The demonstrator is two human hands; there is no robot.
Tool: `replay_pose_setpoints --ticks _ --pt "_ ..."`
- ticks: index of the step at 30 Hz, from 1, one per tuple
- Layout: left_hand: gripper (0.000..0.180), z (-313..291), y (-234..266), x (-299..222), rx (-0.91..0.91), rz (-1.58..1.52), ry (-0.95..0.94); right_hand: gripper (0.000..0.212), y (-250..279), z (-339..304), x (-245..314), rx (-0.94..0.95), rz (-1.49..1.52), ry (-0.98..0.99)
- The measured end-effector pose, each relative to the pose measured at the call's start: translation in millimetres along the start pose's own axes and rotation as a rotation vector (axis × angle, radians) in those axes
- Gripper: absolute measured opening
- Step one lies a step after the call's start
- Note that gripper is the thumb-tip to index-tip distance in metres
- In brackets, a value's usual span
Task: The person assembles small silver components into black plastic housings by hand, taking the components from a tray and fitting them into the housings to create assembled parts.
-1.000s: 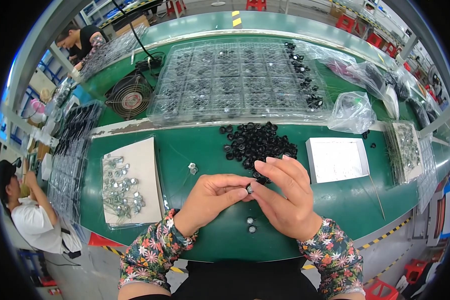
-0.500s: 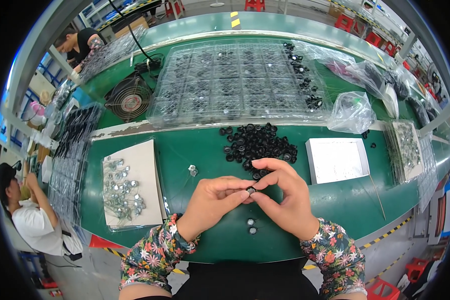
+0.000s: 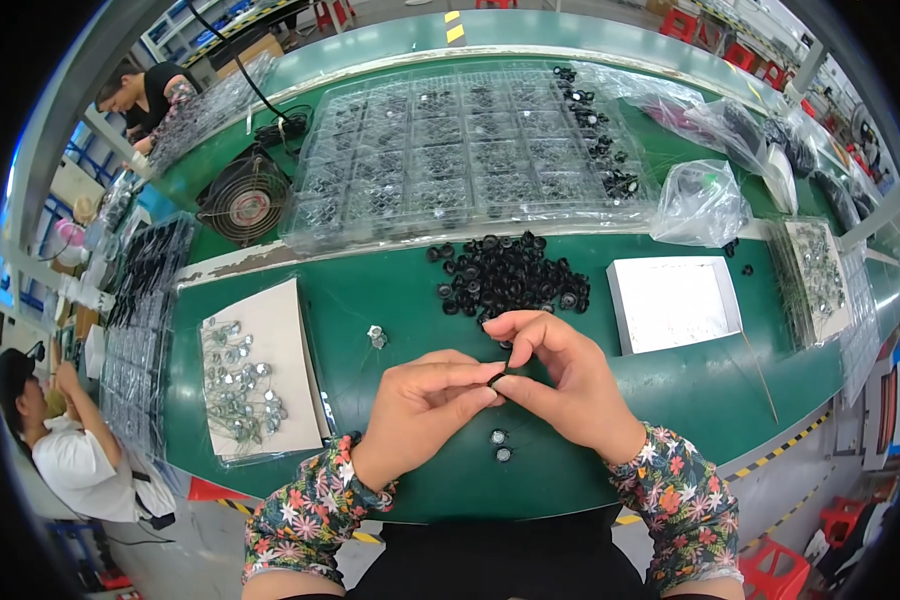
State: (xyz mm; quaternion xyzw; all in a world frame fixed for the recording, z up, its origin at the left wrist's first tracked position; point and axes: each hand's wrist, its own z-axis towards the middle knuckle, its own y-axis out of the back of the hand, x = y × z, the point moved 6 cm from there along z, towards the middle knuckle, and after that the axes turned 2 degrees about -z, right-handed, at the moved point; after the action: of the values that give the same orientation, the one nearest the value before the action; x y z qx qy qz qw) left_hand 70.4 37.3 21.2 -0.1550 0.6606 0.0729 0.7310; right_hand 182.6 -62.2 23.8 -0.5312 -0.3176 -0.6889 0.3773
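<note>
My left hand (image 3: 417, 408) and my right hand (image 3: 573, 385) meet over the green table, fingertips closed together on a small round black part (image 3: 497, 379). Most of that part is hidden by the fingers. The right index finger is bent above the pinch. Just beyond my hands lies a heap of small black round parts (image 3: 515, 272). Nearer to me, two small assembled pieces (image 3: 499, 437), black with silvery faces, lie one below the other. A single silvery piece with thin wires (image 3: 376, 336) rests to the left of my hands.
On the left, cardboard (image 3: 315, 385) carries several silvery wired pieces (image 3: 240, 375). An open white box (image 3: 672, 310) stands right of the heap. Clear compartment trays (image 3: 440, 150), a black fan (image 3: 244, 203) and a plastic bag (image 3: 701, 205) lie behind. Two co-workers (image 3: 95, 440) (image 3: 150, 95) are at the left.
The part between my fingers has turned: its pale face showed before, and now only a dark edge shows. My right fingers have shifted slightly. The whole view has moved a little.
</note>
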Motion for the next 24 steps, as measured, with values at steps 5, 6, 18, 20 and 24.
replay_pose_setpoints --ticks 5,6,18,20,24 --pt "0.028 -3 -4 1 -0.041 -0.062 -0.010 0.024 -2 1 0 0.017 0.001 0.006" --pt "0.028 -2 -4 4 -0.041 -0.079 0.001 0.023 -1 2 -2 0.000 -0.025 -0.006" --pt "0.022 0 -3 8 -0.169 -0.111 0.034 0.015 -1 -2 24 -0.113 -0.466 0.239" --pt "0.021 -1 -1 7 -0.208 0.044 -0.024 0.013 -4 -2 24 -0.118 -0.492 0.232" --pt "0.016 1 -2 3 -0.291 0.301 -0.077 0.015 -9 -4 24 -0.163 -0.652 0.286"
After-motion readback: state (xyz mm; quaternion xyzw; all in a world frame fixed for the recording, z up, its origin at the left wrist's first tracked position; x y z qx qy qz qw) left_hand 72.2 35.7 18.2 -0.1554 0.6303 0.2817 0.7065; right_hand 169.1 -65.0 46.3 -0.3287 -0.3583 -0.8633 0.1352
